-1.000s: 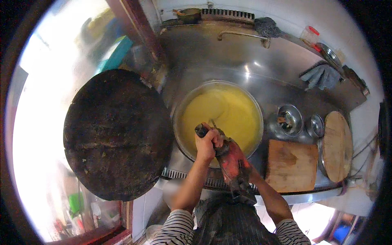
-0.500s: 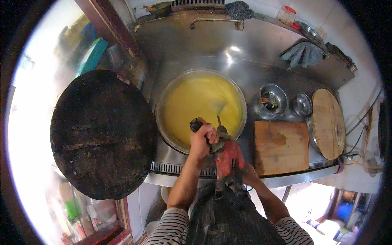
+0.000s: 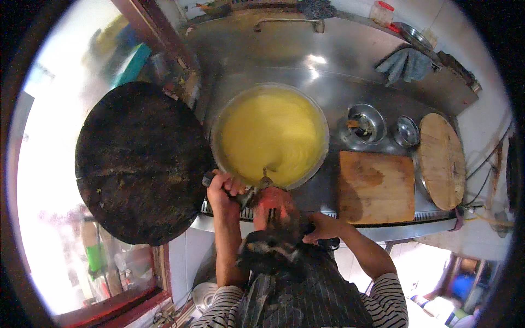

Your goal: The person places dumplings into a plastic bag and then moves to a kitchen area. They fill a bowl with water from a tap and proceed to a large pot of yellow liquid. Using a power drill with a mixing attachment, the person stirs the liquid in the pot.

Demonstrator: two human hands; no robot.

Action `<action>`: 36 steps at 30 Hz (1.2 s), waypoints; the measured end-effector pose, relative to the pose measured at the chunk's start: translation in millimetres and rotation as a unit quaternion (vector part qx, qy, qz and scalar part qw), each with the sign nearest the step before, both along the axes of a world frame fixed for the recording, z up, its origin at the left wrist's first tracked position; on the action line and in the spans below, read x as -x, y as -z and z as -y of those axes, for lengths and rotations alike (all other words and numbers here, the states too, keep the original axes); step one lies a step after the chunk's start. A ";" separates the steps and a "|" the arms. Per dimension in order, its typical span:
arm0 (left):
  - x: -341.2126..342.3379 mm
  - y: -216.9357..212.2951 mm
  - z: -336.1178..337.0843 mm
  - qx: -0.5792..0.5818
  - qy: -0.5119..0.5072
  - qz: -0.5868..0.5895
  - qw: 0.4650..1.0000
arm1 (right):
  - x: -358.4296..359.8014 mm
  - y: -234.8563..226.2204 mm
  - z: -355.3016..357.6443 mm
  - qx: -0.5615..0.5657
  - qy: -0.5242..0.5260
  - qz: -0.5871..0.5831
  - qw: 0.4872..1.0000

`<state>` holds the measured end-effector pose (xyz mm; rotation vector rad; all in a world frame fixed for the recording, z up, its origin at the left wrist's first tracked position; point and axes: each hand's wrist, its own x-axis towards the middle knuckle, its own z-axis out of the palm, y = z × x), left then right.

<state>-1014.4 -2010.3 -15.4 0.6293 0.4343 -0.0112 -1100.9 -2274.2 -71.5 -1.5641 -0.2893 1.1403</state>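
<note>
Both hands are on a red and black power drill (image 3: pixel 272 201), its body slightly blurred, at the near edge of a large round metal pot (image 3: pixel 325 143). My left hand (image 3: pixel 223 191) is wrapped round the dark side handle, left of the drill's body. Around the dark rear part of the drill closes my right hand (image 3: pixel 322 227), partly hidden by it. The shaft points into thick yellow liquid (image 3: pixel 268 128), close to the pot's near side. Whatever is on the shaft's end lies under the surface. Swirl marks show in the liquid.
A big dark round lid (image 3: pixel 139 164) stands left of the pot. To the right are a wooden cutting board (image 3: pixel 377 188), two metal bowls (image 3: pixel 367 124) and a round wooden lid (image 3: pixel 442 161). A grey cloth (image 3: pixel 404 65) hangs behind, near a wall faucet (image 3: pixel 290 22).
The drill has swung left and back toward me, its shaft passing from the right of the liquid to the near side. Both hands moved left with it, still gripping.
</note>
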 end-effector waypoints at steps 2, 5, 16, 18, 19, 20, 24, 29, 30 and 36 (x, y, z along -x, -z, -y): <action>1.8 6.1 11.1 -0.061 0.024 0.018 0.998 | 3.4 20.2 4.0 0.071 0.003 0.088 0.994; 13.9 -3.1 48.8 -0.080 0.002 -0.011 0.997 | 25.8 66.7 11.7 0.068 0.086 0.125 0.986; 41.3 -18.0 85.9 -0.058 0.051 -0.028 0.997 | 77.6 73.3 36.0 0.024 0.176 0.082 0.981; 32.6 -14.2 77.3 -0.063 0.042 -0.019 0.997 | 68.8 78.9 32.6 0.025 0.178 0.083 0.980; 26.2 -4.8 71.1 -0.070 0.044 -0.003 0.997 | 61.9 82.6 30.3 0.022 0.179 0.085 0.980; 20.3 -1.7 62.5 -0.081 0.039 0.012 0.996 | 51.7 88.4 24.8 0.016 0.174 0.088 0.981; -14.5 0.8 44.7 -0.099 0.028 0.019 0.995 | 14.3 110.2 3.8 0.011 0.183 0.093 0.979; -57.9 12.5 29.0 -0.052 0.039 0.028 0.997 | -27.0 121.9 -11.2 0.022 0.201 0.103 0.974; -65.3 13.9 29.7 -0.058 0.042 0.037 0.997 | -34.7 120.2 -14.1 0.022 0.207 0.105 0.972; -103.3 26.5 43.9 -0.047 0.077 0.061 0.994 | -59.7 110.1 -15.6 -0.008 0.235 0.167 0.958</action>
